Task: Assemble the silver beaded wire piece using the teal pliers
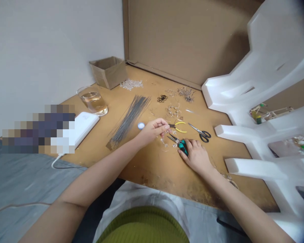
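My left hand (155, 130) is pinched on a beaded wire (165, 144), a thin loop strung with clear beads that hangs below the fingertips. My right hand (197, 154) is closed over the teal-and-black handles of a pair of long-nose pliers (182, 147), low on the table. The jaws of these pliers point up and left, beside the beads. Just beyond my fingers lies a pair of yellow-handled cutters (179, 127), its head partly covered by my left hand. Black-handled scissors (202, 133) rest to the right.
A bundle of grey wires (130, 118) and a small round white-and-blue lid (141, 125) lie left. Farther back are loose clear beads (131, 84), black rings (162, 98), a cardboard box (108, 72) and a glass of liquid (93, 101). White moulded foam (233, 131) borders the right.
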`<action>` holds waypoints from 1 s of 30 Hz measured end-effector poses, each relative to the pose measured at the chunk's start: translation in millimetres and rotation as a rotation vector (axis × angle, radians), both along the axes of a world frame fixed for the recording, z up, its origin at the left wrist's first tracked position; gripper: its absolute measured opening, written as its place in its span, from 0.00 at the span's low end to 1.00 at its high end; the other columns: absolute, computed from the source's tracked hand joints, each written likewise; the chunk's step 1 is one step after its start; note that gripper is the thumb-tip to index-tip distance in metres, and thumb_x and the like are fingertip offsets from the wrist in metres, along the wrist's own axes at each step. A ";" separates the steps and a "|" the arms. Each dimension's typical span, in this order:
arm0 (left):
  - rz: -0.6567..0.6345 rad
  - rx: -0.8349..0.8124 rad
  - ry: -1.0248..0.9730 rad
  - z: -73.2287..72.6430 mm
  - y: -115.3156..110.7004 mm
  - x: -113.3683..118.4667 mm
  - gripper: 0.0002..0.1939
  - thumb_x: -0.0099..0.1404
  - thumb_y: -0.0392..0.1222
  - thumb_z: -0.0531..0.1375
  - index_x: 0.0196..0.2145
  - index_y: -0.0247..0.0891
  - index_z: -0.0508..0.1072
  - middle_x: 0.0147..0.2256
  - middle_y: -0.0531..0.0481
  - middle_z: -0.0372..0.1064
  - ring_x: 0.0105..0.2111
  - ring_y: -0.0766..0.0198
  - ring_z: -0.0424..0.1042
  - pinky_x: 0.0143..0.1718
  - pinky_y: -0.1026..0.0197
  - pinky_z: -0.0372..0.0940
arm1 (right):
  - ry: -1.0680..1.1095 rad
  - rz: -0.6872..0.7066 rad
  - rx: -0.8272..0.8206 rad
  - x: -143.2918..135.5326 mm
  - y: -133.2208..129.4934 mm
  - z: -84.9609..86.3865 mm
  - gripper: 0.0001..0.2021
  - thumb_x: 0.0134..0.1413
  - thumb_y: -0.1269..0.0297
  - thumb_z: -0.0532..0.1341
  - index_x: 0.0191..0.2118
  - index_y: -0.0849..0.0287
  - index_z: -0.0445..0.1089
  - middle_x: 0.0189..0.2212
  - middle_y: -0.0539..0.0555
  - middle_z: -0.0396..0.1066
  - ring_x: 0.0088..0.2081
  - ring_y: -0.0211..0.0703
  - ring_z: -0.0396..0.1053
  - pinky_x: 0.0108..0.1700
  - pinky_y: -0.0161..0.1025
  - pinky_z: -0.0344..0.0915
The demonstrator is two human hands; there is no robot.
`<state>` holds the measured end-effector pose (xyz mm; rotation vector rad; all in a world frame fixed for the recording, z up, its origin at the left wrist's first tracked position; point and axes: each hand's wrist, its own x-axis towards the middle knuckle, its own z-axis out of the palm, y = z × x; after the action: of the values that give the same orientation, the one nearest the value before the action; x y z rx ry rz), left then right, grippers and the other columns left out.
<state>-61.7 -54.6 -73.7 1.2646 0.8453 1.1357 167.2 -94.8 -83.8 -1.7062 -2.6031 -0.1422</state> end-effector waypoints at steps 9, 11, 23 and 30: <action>0.045 0.034 0.062 -8.1 2.1 4.8 0.14 0.58 0.49 0.59 0.31 0.33 0.66 0.26 0.53 0.68 0.22 0.74 0.63 0.27 0.68 0.61 | 1.071 -0.046 -0.235 -4.6 21.4 -4.1 0.15 0.57 0.54 0.54 0.43 0.56 0.70 0.40 0.56 0.72 0.39 0.45 0.70 0.44 0.45 0.65; 0.068 0.035 0.066 -13.3 3.5 6.4 0.14 0.58 0.49 0.59 0.32 0.34 0.66 0.24 0.54 0.66 0.24 0.72 0.65 0.29 0.67 0.63 | 1.346 -0.095 -0.523 -11.5 22.8 -2.0 0.15 0.54 0.54 0.57 0.44 0.54 0.70 0.39 0.54 0.73 0.31 0.40 0.71 0.35 0.40 0.67; 0.257 0.463 0.493 -19.6 -6.3 14.7 0.10 0.64 0.43 0.53 0.32 0.36 0.70 0.36 0.48 0.65 0.38 0.65 0.68 0.39 0.62 0.65 | 1.588 -0.102 -0.545 -31.9 16.6 -6.3 0.15 0.47 0.59 0.65 0.42 0.56 0.72 0.32 0.52 0.76 0.32 0.41 0.74 0.41 0.44 0.70; 0.136 0.610 0.560 -13.9 -16.3 24.3 0.13 0.66 0.39 0.49 0.32 0.35 0.72 0.46 0.42 0.64 0.54 0.59 0.60 0.53 0.57 0.59 | 1.513 -0.135 -0.343 -29.8 6.4 0.7 0.08 0.48 0.60 0.64 0.35 0.55 0.74 0.30 0.51 0.76 0.30 0.40 0.73 0.39 0.41 0.71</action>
<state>-37.4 -70.9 -87.6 2.1214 1.0411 1.2106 137.4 -88.3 -83.1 -1.1506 -1.3582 1.1395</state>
